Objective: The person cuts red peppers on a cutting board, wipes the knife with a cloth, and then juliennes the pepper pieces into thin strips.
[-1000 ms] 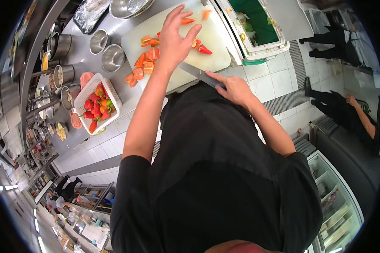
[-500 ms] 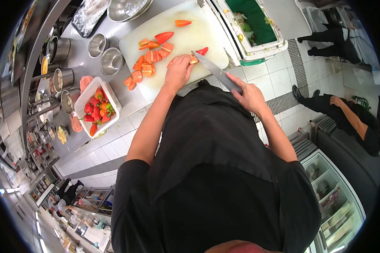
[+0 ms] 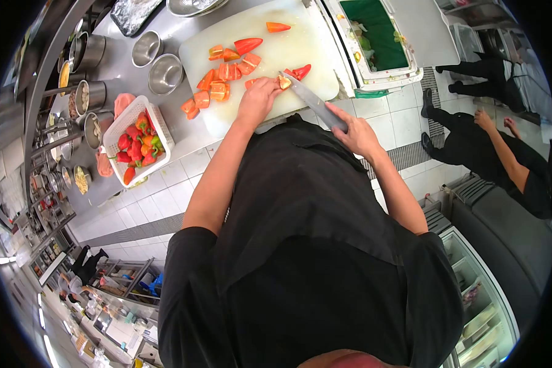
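My left hand (image 3: 257, 102) is closed on a piece of red pepper (image 3: 284, 82) near the front edge of the white cutting board (image 3: 288, 52). My right hand (image 3: 354, 132) grips a knife (image 3: 316, 104) by its handle, with the blade tip beside that piece. Cut red pepper pieces (image 3: 229, 72) lie on the board to the left of and beyond my left hand. A pointed pepper piece (image 3: 278, 27) sits farther back, and red bits (image 3: 302, 72) lie just past the blade.
Whole peppers fill a white basket (image 3: 169, 146) on the left. Steel bowls (image 3: 165, 75) stand beside the board. A bin with a green liner (image 3: 383, 46) is at the back right. Another person (image 3: 472, 147) stands at the right, with more people farther off.
More red bits now lie beyond the blade, and the held piece shows its pale inside. The person at the right has moved, with both hands now visible. The view has shifted slightly.
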The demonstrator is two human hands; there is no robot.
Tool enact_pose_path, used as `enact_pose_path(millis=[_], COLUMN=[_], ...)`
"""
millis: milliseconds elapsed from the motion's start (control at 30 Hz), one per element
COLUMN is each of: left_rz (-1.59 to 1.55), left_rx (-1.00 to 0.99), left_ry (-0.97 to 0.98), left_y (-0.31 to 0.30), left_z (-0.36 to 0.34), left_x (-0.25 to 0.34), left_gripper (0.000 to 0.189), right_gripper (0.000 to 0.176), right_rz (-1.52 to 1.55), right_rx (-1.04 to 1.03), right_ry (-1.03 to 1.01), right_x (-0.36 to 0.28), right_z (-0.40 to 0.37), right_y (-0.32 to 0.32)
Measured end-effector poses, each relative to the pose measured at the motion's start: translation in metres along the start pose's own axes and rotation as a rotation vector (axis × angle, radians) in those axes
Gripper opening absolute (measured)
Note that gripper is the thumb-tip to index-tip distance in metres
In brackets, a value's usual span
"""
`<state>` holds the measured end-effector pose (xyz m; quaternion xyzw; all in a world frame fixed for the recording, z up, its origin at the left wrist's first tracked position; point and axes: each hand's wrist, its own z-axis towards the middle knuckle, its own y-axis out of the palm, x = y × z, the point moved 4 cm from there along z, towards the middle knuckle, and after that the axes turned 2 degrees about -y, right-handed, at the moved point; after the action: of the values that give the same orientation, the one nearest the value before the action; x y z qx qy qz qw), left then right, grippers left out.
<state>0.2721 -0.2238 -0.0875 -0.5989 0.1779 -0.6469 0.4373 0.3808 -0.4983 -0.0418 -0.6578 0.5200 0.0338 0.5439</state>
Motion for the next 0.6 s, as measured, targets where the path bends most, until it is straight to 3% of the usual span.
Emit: enact_pose_path(millis=[33, 233, 367, 500, 600], left_rz=[-0.013, 0.093, 0.087, 0.044, 0.029], left_rx=[-0.036, -0.136, -0.128, -0.096, -0.109], left_ry=[-0.085, -0.014, 0.007, 0.008, -0.028], left_y=[-0.002, -0.008, -0.009, -0.005, -0.006], left_z=[0.003, 0.013, 0.014, 0.012, 0.015], left_x=[0.002, 0.016, 0.02, 0.017, 0.016], left_gripper=[0.025, 0.038, 0.039, 0.032, 0.028], right_gripper=[0.071, 0.074, 0.074, 0.074, 0.073], right_rz=[0.044, 0.039, 0.074, 0.067, 0.092], right_rx=[0.009, -0.049, -0.106, -0.024, -0.102], right_ry=[-0.032, 0.004, 0.08, 0.009, 0.065], right_x=[0.002, 0.002, -0.006, -0.003, -0.009], right_z=[-0.002, -0.011, -0.02, -0.018, -0.013], right_y=[0.003, -0.002, -0.004, 0.006, 0.007])
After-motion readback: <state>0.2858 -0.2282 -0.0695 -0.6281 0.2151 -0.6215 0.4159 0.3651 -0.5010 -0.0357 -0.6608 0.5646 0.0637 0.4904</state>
